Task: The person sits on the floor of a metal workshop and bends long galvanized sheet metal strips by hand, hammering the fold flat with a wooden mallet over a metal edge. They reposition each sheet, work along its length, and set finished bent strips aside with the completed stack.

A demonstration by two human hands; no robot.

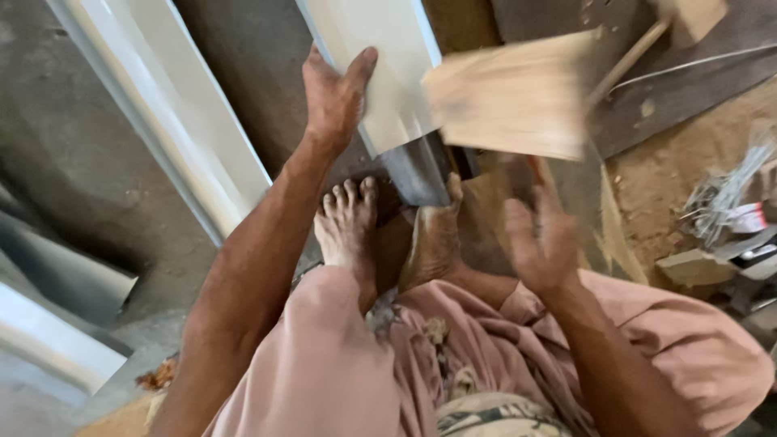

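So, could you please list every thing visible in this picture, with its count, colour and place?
white panel: one, white, top centre, under the left hand
wooden block: one, pale brown, blurred, upper right, above the right hand
long white profile: one, white, lying diagonally at left
grey sheets: two or so, grey-white, lower left
metal pieces: a bundle, silvery, right edge
concrete floor: grey, left side
sawdust: brown, on the ground at right
pink garment: one, bottom
feet: two, bare, centre
left hand: pressed flat on the panel
right hand: open, blurred, holding nothing

2 hands (336, 93), 2 feet (348, 226), 2 white boards (388, 73)
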